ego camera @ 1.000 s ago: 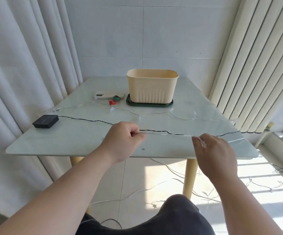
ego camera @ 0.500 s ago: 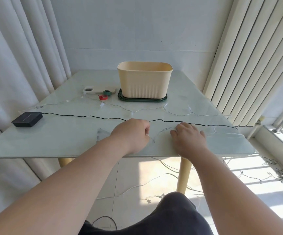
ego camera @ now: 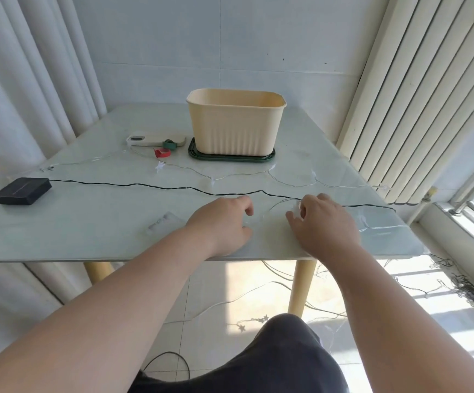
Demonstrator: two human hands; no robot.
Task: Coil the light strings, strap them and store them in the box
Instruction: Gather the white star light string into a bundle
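A clear light string (ego camera: 230, 175) with small star lights winds across the glass table (ego camera: 88, 222). A black wire (ego camera: 145, 187) runs from a black solar panel box (ego camera: 21, 190) to the right table edge. My left hand (ego camera: 224, 219) rests near the front edge, fingers curled, pinching the clear string. My right hand (ego camera: 323, 222) is close beside it and pinches a star light on the same string. A small loop of string lies between the two hands. The cream box (ego camera: 235, 123) stands at the back on a dark green lid (ego camera: 231, 159). A red strap (ego camera: 162, 153) and a green strap (ego camera: 169, 144) lie to its left.
A white phone-like device (ego camera: 150, 139) lies by the straps. A small clear packet (ego camera: 162, 224) sits left of my left hand. More string and dark wire trail on the floor (ego camera: 465, 287) at the right. Curtains stand left, vertical blinds right.
My right hand has moved left and onto the table, close to my left hand. The stretch of clear string between them has gone slack into a loop.
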